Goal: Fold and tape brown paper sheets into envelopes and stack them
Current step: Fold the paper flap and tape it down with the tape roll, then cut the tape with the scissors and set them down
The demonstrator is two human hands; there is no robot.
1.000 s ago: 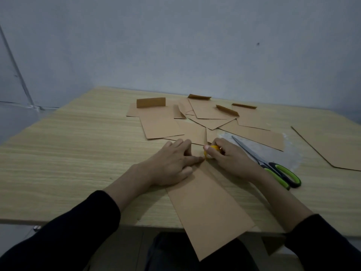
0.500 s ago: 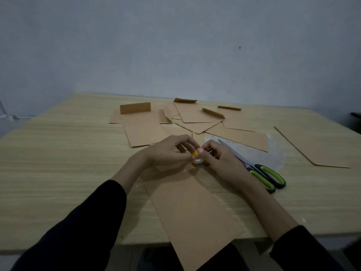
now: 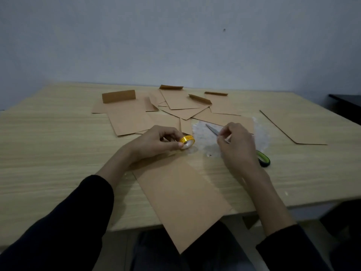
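A folded brown paper sheet [image 3: 181, 194] lies in front of me, its near corner hanging over the table's front edge. My left hand [image 3: 156, 142] holds a small roll of clear tape with a yellow core [image 3: 187, 142] just above the sheet's far end. My right hand [image 3: 237, 145] is to the right of the roll, its fingertips pinched together; a clear strip seems to stretch from the roll to them, but it is hard to make out. Several finished brown envelopes [image 3: 175, 105] lie scattered behind my hands.
Scissors with green and black handles [image 3: 262, 159] lie partly under my right hand on a clear plastic wrapper [image 3: 259, 136]. An unfolded brown sheet [image 3: 295, 128] lies at the right. The wooden table [image 3: 48, 145] meets a grey wall at the back.
My hands lifted off the sheet and came together at the tape roll. Now the left holds the roll and the right has drawn away to the right.
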